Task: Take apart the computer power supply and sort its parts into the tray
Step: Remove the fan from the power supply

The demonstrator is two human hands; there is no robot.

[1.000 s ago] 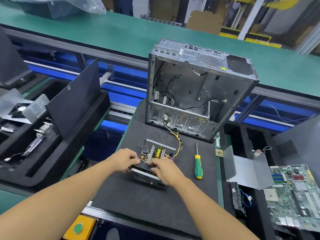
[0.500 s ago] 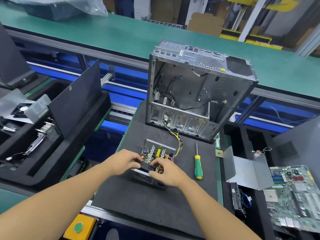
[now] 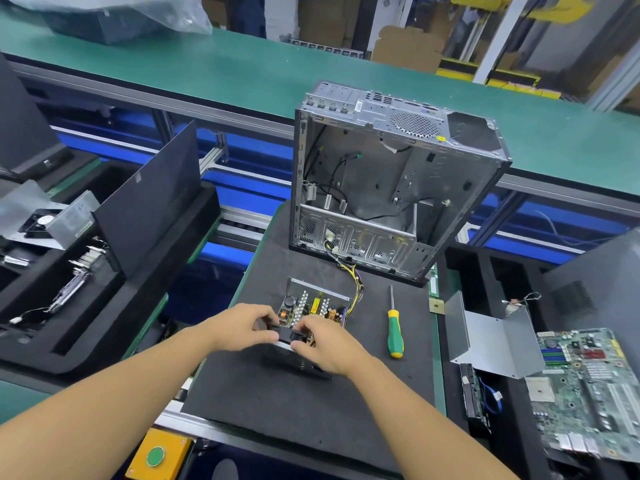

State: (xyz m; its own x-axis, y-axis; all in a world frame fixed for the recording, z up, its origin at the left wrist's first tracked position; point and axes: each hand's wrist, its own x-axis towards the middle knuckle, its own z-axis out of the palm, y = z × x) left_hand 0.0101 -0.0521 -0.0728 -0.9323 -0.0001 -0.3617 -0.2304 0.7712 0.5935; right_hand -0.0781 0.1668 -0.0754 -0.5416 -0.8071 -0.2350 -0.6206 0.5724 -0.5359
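On the black foam mat (image 3: 298, 403) that covers the counter (image 3: 440, 375), close to the person, sits the open grey metal power supply box (image 3: 313, 308), with its board of little parts showing. Both hands meet at its near edge. The left hand (image 3: 242, 327) and the right hand (image 3: 325, 344) each have a closed grip, fingers and thumb pinching a small black block (image 3: 286, 336) at that edge; I cannot tell just what the block is. A bunch of yellow and black wires (image 3: 353, 282) runs from the far side of the box up to the tall grey metal computer case (image 3: 391, 188) standing open behind it. A green and yellow screwdriver (image 3: 394, 336) lies flat on the mat just to the right, and no hand touches it. I think the step now is pulling this black block loose from the box. The next move calls for a slow, gentle pull, with the box kept from sliding. Once free, the block should go into the black foam tray (image 3: 452, 396) on the right, where a bent grey metal cover (image 3: 491, 341) and a green circuit board (image 3: 588, 393) lie.
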